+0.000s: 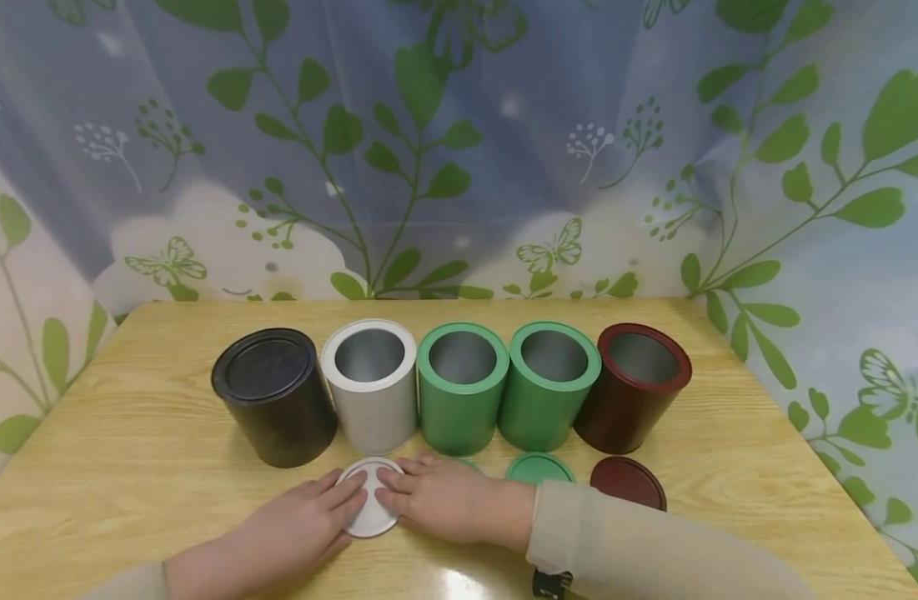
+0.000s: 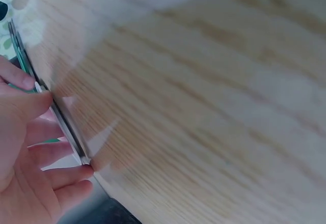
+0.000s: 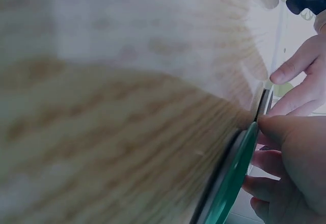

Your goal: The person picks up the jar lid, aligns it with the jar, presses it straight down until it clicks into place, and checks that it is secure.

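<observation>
A round white lid (image 1: 370, 497) lies low over the table's near middle, between my two hands. From the left, my left hand (image 1: 297, 521) grips its rim, fingertips on top and thumb at the near edge. On the opposite side my right hand (image 1: 447, 500) holds the lid's rim, its fingertips on the white top. Seen in the left wrist view, the lid's thin rim (image 2: 72, 130) runs between thumb and fingers. Beneath the right hand a green lid (image 3: 234, 175) is mostly covered. Just behind the white lid stands an uncovered white can (image 1: 376, 412).
In the row are a black can (image 1: 289, 429) with its lid on, two uncovered green cans (image 1: 462, 421) and an uncovered dark red can (image 1: 624, 412). Another green lid (image 1: 539, 468) and a dark red lid (image 1: 628, 482), partly behind the right sleeve, lie before them. A leaf-patterned curtain (image 1: 459, 167) hangs behind.
</observation>
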`<action>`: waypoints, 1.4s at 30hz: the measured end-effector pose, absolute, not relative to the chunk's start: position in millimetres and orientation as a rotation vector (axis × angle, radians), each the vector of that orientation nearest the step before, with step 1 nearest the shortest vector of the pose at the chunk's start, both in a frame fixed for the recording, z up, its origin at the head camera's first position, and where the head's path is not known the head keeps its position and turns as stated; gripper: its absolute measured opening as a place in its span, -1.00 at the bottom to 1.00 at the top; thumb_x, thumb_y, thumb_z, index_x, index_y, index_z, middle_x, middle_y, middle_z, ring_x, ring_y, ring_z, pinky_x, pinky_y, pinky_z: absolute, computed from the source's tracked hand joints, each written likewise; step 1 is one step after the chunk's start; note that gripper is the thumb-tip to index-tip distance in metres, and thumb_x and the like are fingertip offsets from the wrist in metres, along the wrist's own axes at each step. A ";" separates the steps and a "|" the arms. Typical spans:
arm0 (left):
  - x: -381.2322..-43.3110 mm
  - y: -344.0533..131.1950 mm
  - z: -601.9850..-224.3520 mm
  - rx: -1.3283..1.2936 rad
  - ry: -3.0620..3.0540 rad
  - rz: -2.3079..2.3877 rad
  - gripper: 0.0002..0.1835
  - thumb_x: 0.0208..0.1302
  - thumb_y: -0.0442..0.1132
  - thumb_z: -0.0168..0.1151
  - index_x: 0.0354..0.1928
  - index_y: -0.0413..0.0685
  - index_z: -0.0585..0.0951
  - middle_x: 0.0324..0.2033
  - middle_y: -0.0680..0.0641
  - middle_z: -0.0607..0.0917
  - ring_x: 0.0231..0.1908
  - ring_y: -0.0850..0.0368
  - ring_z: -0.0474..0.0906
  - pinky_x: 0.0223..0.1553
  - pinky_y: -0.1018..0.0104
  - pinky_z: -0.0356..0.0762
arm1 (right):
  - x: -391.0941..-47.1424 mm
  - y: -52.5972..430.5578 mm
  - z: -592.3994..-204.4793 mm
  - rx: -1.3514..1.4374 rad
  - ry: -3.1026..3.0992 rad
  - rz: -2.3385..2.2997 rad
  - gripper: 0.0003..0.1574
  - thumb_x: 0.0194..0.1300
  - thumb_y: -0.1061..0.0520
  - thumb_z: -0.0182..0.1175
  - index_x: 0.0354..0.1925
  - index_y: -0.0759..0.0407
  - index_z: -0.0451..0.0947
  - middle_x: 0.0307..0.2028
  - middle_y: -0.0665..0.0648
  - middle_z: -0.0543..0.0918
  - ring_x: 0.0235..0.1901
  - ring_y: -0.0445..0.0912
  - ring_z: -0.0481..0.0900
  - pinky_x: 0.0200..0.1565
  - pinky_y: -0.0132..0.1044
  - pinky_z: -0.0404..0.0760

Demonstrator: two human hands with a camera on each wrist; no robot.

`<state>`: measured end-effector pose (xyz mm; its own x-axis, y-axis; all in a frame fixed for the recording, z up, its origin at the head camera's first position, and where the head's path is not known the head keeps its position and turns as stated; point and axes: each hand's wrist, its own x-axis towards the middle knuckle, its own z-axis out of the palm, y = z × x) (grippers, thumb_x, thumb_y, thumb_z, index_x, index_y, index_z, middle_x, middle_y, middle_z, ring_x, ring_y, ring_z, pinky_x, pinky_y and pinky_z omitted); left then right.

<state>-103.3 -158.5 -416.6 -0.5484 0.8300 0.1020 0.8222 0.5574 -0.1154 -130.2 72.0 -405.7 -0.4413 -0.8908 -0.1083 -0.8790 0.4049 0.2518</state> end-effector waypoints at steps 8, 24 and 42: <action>-105.0 -157.5 -421.8 -1.390 -2.454 0.129 -0.55 0.06 -0.08 0.36 -0.08 -0.26 0.63 -0.04 -0.21 0.61 -0.13 -0.15 0.59 -0.15 0.15 0.58 | -128.0 69.4 -403.2 1.606 -2.644 -0.436 -0.51 0.48 -0.03 -0.13 0.30 -0.02 0.34 0.28 0.03 0.34 0.24 -0.05 0.31 0.21 -0.21 0.32; -104.1 -162.3 -419.8 -1.362 -2.441 -0.115 -0.57 0.45 -0.06 -0.08 -0.08 -0.27 0.64 -0.09 -0.17 0.66 -0.10 -0.13 0.59 -0.13 0.14 0.58 | -134.1 76.9 -401.5 1.717 -2.790 -0.147 -0.43 0.49 -0.03 -0.17 0.34 0.18 0.24 0.33 0.11 0.26 0.28 0.02 0.24 0.25 -0.24 0.25; -97.8 -167.1 -404.6 -1.280 -2.417 -0.408 -0.64 0.31 -0.12 0.17 0.00 -0.24 0.62 -0.01 -0.14 0.63 -0.03 -0.11 0.57 -0.16 0.07 0.58 | -124.5 80.3 -374.2 1.636 -2.768 -0.039 -0.46 0.49 -0.02 -0.16 0.31 0.18 0.29 0.30 0.12 0.32 0.26 0.00 0.29 0.24 -0.26 0.26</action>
<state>-97.8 -167.1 -404.6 -0.5166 0.7268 0.4526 0.8351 0.5444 0.0789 -124.5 80.3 -374.2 -0.4801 -0.8739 -0.0759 -0.8757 0.4826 -0.0170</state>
